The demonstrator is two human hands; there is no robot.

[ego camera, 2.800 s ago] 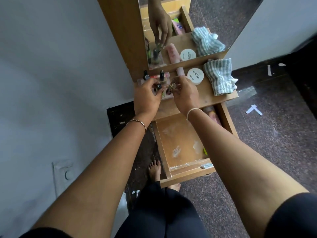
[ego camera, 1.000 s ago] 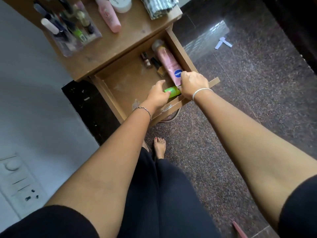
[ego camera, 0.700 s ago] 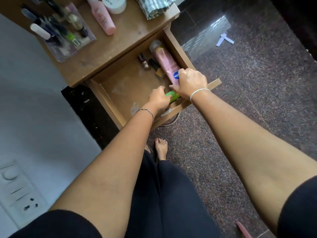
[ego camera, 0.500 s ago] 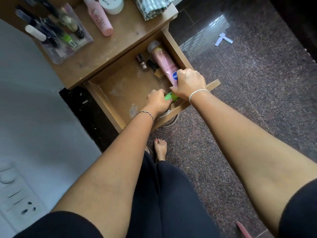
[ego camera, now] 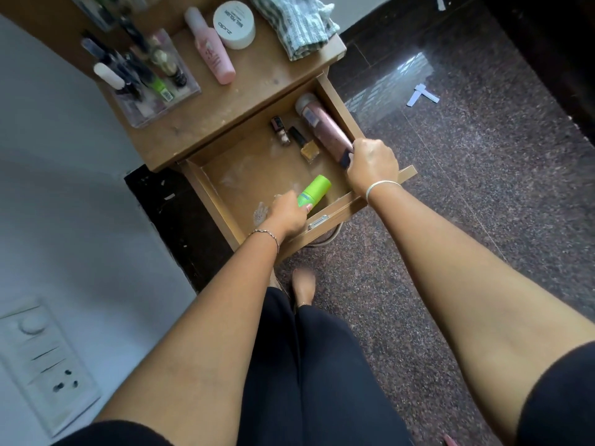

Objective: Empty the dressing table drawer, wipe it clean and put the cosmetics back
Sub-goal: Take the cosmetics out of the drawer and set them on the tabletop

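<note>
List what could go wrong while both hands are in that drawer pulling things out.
1. The right hand grips only the near end of the long pink bottle; lifted that way it may tip and slip.
2. Two small nail polish bottles lie right beside it and could get knocked.
3. The left hand holds the green bottle over the drawer's white smears, which may transfer.

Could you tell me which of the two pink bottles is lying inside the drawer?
The darker pink bottle along the drawer's right wall, gripped by the right hand; the paler one lies on top.
</note>
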